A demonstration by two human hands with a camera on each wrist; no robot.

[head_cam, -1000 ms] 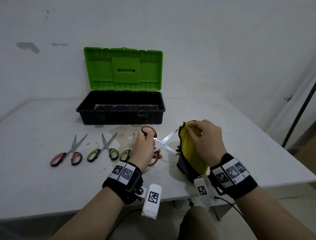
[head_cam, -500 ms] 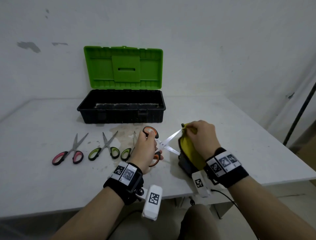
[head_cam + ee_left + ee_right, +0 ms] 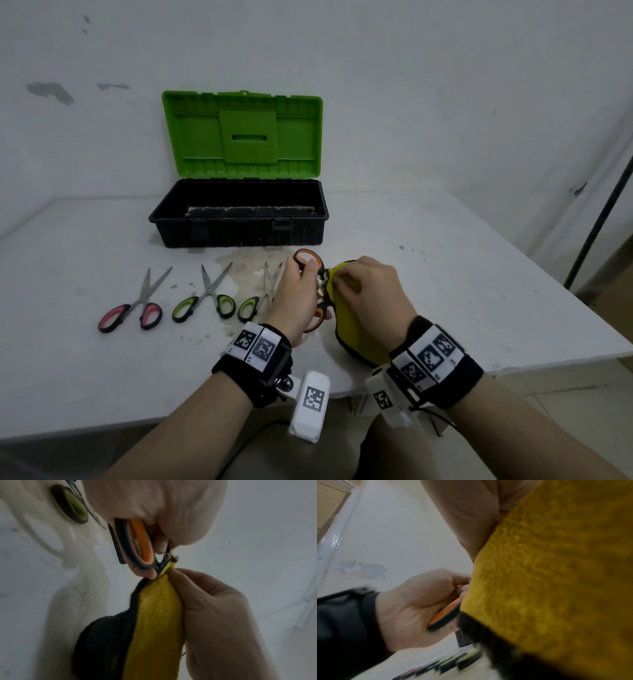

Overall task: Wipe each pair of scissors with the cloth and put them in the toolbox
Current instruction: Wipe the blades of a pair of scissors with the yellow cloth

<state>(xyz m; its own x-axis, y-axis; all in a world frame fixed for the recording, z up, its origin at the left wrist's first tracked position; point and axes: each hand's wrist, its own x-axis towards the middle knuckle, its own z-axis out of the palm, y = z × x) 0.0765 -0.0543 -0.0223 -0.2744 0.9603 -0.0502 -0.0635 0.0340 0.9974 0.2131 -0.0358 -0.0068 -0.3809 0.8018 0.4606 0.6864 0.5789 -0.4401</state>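
Orange-handled scissors (image 3: pixel 310 291) gripped by left hand (image 3: pixel 297 301) at handle loops, held above table (image 3: pixel 445 274) near toolbox (image 3: pixel 239 226) front. Yellow cloth (image 3: pixel 356 339) pinched by right hand (image 3: pixel 370 294), wrapped over blades up to pivot (blades hidden). Toolbox open, lid upright. Three other scissors laid left: pink-handled scissors (image 3: pixel 132 310), green-handled scissors (image 3: pixel 205 301), second green pair (image 3: pixel 255 301) partly hidden behind left hand.

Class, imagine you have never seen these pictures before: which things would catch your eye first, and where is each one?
Probably the toolbox at the back of the white table, its bright green lid standing open. Next, near the front edge, the left hand grips the orange-handled scissors while the right hand pinches the yellow cloth over their blades. Left of the hands, more scissors lie in a row, the pink-handled pair outermost.
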